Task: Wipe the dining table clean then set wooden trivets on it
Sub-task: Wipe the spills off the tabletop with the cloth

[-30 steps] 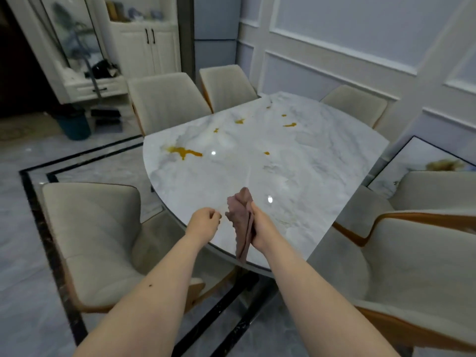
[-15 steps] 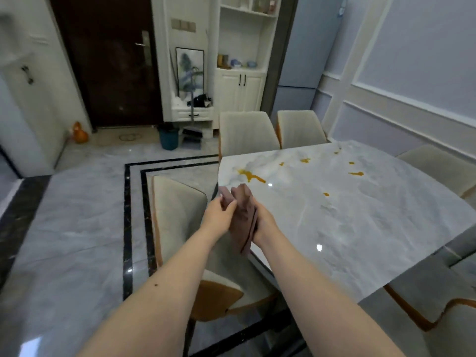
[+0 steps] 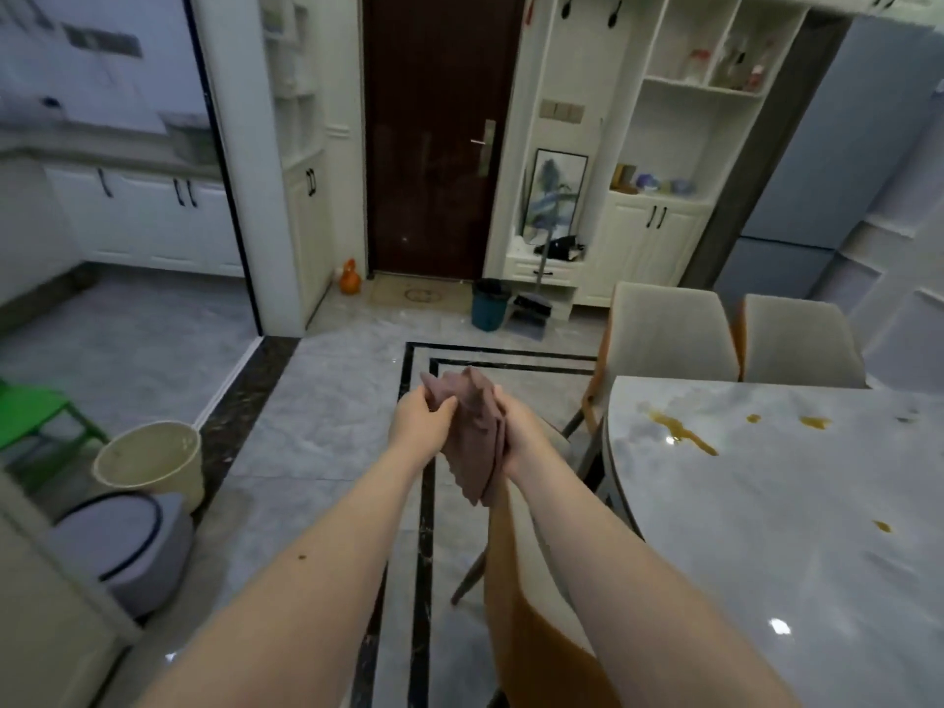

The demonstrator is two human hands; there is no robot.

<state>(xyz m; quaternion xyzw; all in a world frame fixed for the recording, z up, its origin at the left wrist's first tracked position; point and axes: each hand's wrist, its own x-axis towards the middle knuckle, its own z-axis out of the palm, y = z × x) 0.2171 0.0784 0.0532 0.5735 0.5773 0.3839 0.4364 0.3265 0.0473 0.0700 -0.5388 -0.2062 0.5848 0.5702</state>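
Observation:
A mauve cleaning cloth [image 3: 472, 442] hangs bunched between both hands, out in front of me and left of the table. My left hand [image 3: 421, 419] pinches its upper left edge. My right hand [image 3: 521, 431] grips its right side. The white marble dining table [image 3: 797, 544] fills the lower right, with yellow-brown spills [image 3: 682, 431] near its far left edge and smaller spots [image 3: 815, 422] farther right. No wooden trivets are in view.
A chair back [image 3: 531, 620] stands just under my right forearm; two more chairs [image 3: 674, 339] sit at the table's far end. A beige bin [image 3: 153, 462] and grey lidded bin [image 3: 122, 544] stand at left. A teal bucket [image 3: 489, 305] is by the dark door.
The view has swung left, away from the table toward the door and floor. My left hand, apart from the cloth a second ago, now holds its edge.

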